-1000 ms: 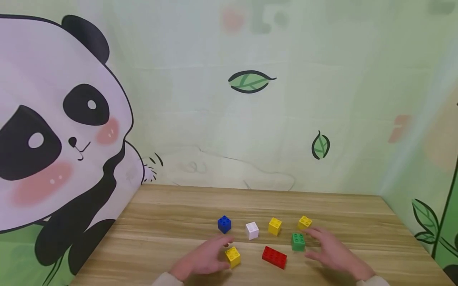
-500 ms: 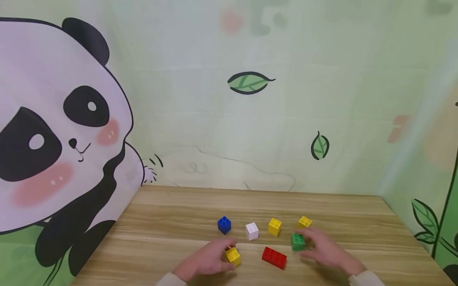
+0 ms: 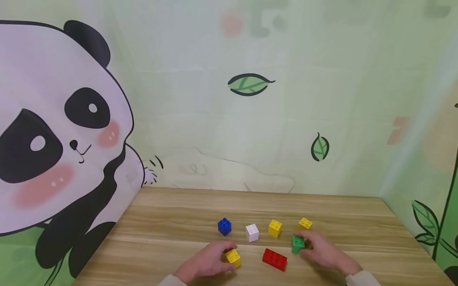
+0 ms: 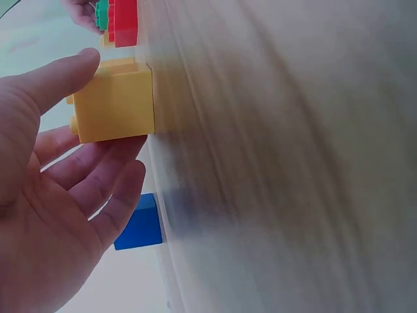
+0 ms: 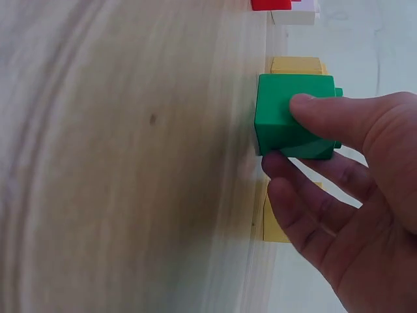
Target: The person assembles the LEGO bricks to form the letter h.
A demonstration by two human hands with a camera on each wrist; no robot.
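Note:
In the head view, my left hand (image 3: 211, 259) holds a yellow toy brick (image 3: 233, 258) between thumb and fingers at the table's front. The left wrist view shows the thumb at one side of this yellow brick (image 4: 116, 104) and the fingers at the other. My right hand (image 3: 325, 250) pinches a green toy brick (image 3: 297, 244), its thumb laid on the near face of the green brick (image 5: 293, 134) in the right wrist view. Both bricks appear to stand on the table. Between the hands lies a longer red brick (image 3: 274, 259), touched by neither.
Behind the hands stand a blue brick (image 3: 224, 227), a white brick (image 3: 252, 232) and a yellow brick (image 3: 274, 228). Another yellow brick (image 3: 305, 224) sits just beyond the right fingers, partly hidden. The wooden table (image 3: 171, 214) meets a printed backdrop (image 3: 200, 111).
My right hand has moved left, from beside the green brick to a pinch on it. My left hand has slid slightly right and closed around the yellow brick. The bricks have stayed in place.

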